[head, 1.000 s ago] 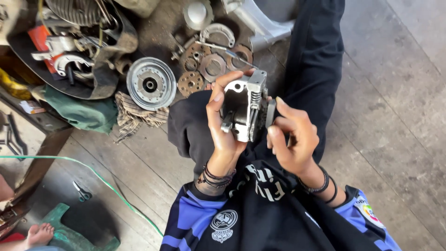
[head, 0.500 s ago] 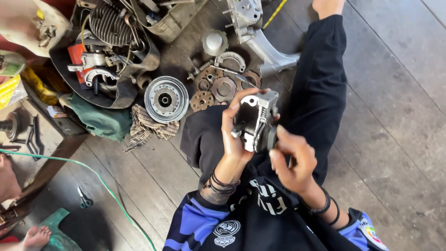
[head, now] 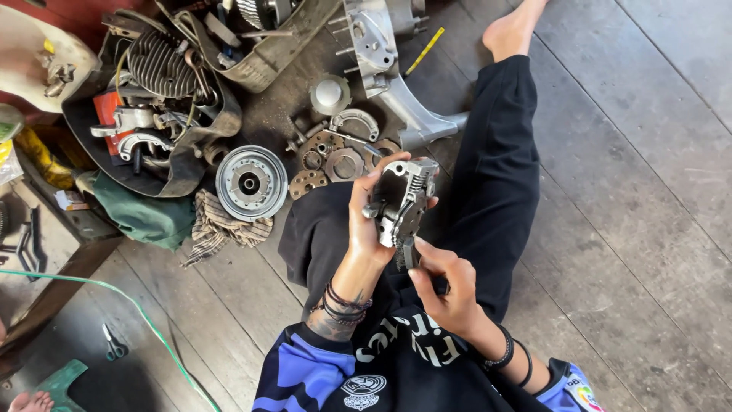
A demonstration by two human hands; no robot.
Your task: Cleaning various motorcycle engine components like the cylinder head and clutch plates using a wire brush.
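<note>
I sit on a wooden floor with my black-trousered legs stretched out. My left hand (head: 364, 221) grips a grey metal engine part (head: 402, 200) with fins along one side, held up over my lap. My right hand (head: 442, 282) sits just below it, fingertips pinching the part's lower edge; whether it holds a small tool I cannot tell. Dark bracelets circle both wrists.
A round clutch drum (head: 251, 182) lies on a checked rag (head: 216, 227). Flat gear plates (head: 329, 162) and a dome cap (head: 329, 94) lie beyond my knee. A silver casing (head: 389, 69), a finned cylinder (head: 158, 62) in a black tub, a green hose (head: 137, 313) and scissors (head: 113, 347) lie around.
The engine part has been turned in my left hand, its finned side now up. My view has shifted, bringing more of the parts pile and my bare foot into sight.
</note>
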